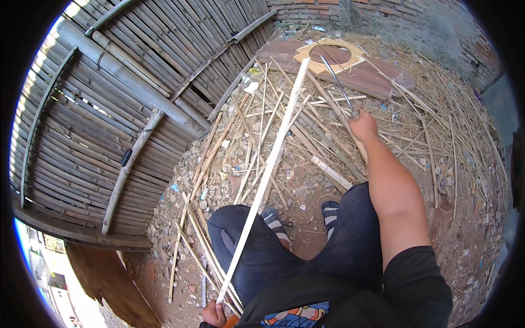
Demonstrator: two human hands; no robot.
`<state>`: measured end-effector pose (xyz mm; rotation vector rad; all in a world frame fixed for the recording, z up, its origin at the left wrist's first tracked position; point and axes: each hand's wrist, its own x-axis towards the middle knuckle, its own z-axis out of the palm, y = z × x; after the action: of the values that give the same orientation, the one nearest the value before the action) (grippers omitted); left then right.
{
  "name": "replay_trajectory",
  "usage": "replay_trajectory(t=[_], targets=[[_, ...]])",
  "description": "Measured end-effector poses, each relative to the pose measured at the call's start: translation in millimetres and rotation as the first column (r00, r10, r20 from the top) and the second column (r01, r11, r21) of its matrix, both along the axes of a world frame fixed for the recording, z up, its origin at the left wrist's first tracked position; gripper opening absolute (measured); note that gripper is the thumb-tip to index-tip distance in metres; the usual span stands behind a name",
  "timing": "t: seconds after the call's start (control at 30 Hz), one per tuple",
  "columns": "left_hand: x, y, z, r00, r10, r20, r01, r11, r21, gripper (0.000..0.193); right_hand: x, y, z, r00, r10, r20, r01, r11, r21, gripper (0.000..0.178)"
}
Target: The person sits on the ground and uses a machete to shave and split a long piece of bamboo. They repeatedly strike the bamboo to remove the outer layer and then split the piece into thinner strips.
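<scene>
A long pale bamboo strip (269, 172) slants across my left thigh, from near my hip up to the far pile. At its near end my left hand (214, 315) is closed around it, low in the picture and partly cut off. My right hand (363, 126), arm stretched forward, grips the handle of a long, narrow-bladed knife (336, 79). The blade points away and to the left, over a brown board (377, 82). On that board lies a yellowish wooden frame with a round hole (303, 50), close to the strip's far end and the knife tip.
Bamboo sticks (262, 131) and dry straw litter the stony ground before me. More thin strips (197, 240) lie beside my left leg. A slatted bamboo wall (109, 109) stands at the left, a brick wall (383, 22) at the back. My feet in striped footwear (330, 213) are between the sticks.
</scene>
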<state>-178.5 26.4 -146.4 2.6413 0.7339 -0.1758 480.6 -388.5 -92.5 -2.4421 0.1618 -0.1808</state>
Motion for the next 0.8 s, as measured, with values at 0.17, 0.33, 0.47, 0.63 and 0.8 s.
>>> replay_trajectory(t=[0.17,0.33,0.47,0.63,0.8], targets=[[2,-5,-4,0.988,0.028,0.154,-0.027,1.0,-0.012,0.046,2,-7,-6,0.987,0.097,0.13,-0.102,0.994,0.034,0.056],[0,-4,-7,0.995,-0.002,0.098,0.0,1.0,0.023,0.038,-7,12,24,0.954,0.25,0.168,-0.267,0.96,0.083,0.05],[5,-14,7,0.997,0.018,0.07,-0.022,0.999,0.048,0.039,-22,31,45,0.859,0.445,0.252,-0.458,0.889,-0.009,0.04],[15,-22,15,0.967,0.254,0.014,-0.232,0.904,-0.359,0.04,-49,61,57,0.57,0.782,0.252,-0.681,0.622,-0.387,0.03],[23,-23,23,0.982,0.177,0.071,-0.131,0.895,-0.427,0.042,-53,74,53,0.545,0.809,0.218,-0.704,0.583,-0.405,0.028]])
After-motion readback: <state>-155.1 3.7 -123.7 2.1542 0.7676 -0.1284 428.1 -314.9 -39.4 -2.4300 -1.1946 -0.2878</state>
